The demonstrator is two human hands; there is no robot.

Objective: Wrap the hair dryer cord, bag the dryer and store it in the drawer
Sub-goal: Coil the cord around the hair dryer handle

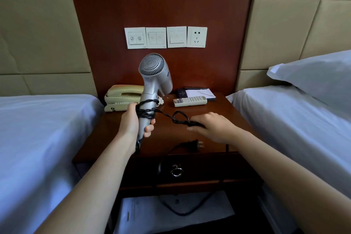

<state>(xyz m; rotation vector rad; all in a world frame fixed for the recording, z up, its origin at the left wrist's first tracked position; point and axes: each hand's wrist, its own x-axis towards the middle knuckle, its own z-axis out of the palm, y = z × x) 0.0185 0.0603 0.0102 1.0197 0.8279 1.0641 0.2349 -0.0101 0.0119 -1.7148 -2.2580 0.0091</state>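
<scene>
Gripping the upright silver plastic hair dryer (pixel 154 74) by its handle, the left hand (pixel 133 121) lies amid wound turns of thin black cord (pixel 146 112), whose free strand the right hand (pixel 212 127) pinches beside that grip.

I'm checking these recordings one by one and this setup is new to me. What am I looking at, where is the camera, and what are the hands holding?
There is no machine here. A person works with bare hands, and the single picture comes from a camera worn on their head, looking forward and down.

The left hand grips the handle of a silver hair dryer. Some turns of its black cord are already round the handle. The right hand pinches the cord further along.

The plug lies loose on the wooden nightstand. The nightstand also carries a telephone, a remote control and a notepad. The drawer below looks closed.
</scene>
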